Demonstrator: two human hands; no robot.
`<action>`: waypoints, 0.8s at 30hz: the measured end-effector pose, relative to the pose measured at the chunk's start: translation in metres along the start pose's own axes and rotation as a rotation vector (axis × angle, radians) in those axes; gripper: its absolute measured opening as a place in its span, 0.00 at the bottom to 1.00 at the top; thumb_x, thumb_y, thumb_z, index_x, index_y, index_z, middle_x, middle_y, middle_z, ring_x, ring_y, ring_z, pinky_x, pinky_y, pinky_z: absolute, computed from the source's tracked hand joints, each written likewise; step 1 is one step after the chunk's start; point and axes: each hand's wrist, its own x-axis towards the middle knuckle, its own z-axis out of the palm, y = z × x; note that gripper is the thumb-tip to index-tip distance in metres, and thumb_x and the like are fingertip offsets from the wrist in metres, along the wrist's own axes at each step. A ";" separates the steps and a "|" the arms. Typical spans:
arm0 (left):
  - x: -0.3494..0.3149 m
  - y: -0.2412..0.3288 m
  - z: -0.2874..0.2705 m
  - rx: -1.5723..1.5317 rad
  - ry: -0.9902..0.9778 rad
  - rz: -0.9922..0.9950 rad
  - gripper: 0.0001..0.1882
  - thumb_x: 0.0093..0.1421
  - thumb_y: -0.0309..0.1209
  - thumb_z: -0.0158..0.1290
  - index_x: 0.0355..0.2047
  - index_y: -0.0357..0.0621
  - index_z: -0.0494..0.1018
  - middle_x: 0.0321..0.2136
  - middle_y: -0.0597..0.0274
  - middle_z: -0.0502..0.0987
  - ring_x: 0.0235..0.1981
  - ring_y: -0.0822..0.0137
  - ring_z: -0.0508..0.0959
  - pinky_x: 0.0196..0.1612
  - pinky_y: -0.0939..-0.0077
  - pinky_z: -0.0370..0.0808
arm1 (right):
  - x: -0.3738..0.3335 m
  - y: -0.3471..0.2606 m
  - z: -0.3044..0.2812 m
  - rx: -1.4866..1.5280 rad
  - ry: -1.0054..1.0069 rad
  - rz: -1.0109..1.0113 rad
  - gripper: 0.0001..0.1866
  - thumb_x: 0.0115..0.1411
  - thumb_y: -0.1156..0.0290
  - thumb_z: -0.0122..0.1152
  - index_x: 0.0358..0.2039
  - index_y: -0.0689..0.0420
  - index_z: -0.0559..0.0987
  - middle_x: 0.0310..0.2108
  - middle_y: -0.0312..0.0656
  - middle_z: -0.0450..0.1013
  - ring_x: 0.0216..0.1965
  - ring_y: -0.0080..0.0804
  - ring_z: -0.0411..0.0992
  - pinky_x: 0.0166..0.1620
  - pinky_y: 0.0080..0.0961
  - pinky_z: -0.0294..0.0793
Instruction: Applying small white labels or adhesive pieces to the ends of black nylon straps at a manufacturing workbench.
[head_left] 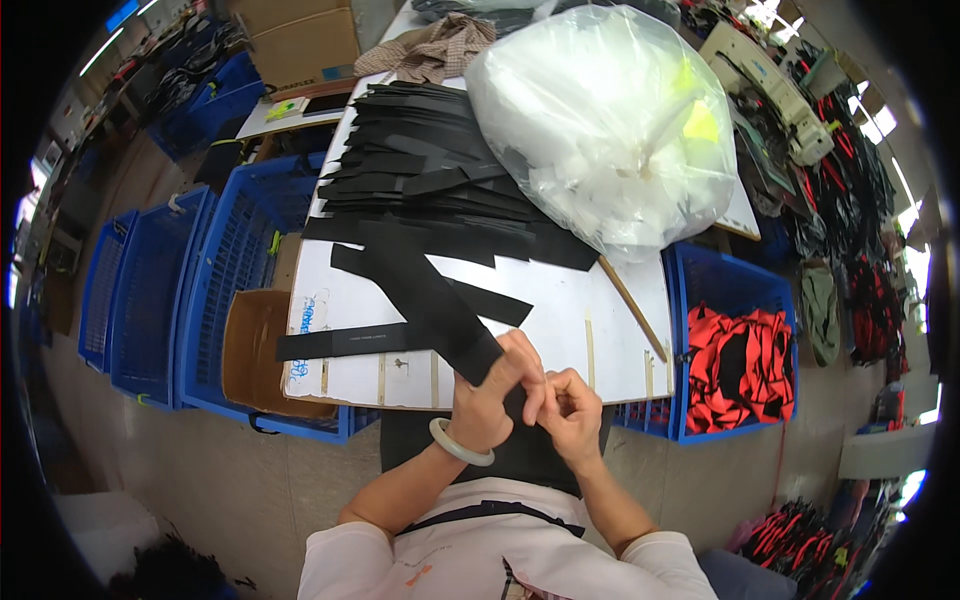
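A wide black fabric strip (425,295) slants over the near part of the white table (540,365), its lower end at my left hand (488,400). That hand, with a pale bangle (460,443) at the wrist, has its thumb and fingers closed around the strip's end. My right hand (573,415) meets the left fingertips just off the table edge. Its thumb and index finger are pinched together, and whatever lies between them is too small to name. Beneath the slanting strip, a narrower black strip (345,341) with small pale print lies crosswise, and another (495,303) sticks out to the right.
Stacked black strips (420,150) cover the table's far left. A large clear bag (600,130) of white material bulges beside them. A thin wooden stick (632,308) lies at the right. Blue crates (205,300) flank the left; another holds red-and-black pieces (740,365) at right.
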 end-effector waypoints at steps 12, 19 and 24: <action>-0.032 -0.011 -0.019 0.989 -0.128 -0.114 0.16 0.52 0.23 0.60 0.42 0.34 0.75 0.35 0.51 0.77 0.39 0.58 0.79 0.46 0.71 0.73 | 0.036 -0.030 -0.089 -1.109 -0.024 -0.657 0.09 0.43 0.76 0.71 0.26 0.60 0.79 0.29 0.40 0.76 0.29 0.33 0.74 0.32 0.24 0.72; -0.036 -0.059 -0.010 1.512 -0.581 0.026 0.40 0.48 0.28 0.64 0.61 0.41 0.61 0.64 0.49 0.56 0.67 0.44 0.52 0.65 0.48 0.51 | -0.007 0.020 -0.124 -1.249 -0.111 -0.603 0.12 0.47 0.71 0.68 0.34 0.56 0.80 0.40 0.39 0.75 0.46 0.37 0.72 0.47 0.36 0.71; -0.039 -0.072 -0.018 1.591 -0.622 -0.019 0.40 0.48 0.29 0.64 0.61 0.42 0.60 0.64 0.49 0.55 0.67 0.47 0.52 0.66 0.48 0.48 | -0.030 0.022 -0.139 -1.312 -0.046 -0.447 0.17 0.50 0.67 0.67 0.42 0.53 0.80 0.50 0.39 0.72 0.55 0.38 0.67 0.57 0.41 0.63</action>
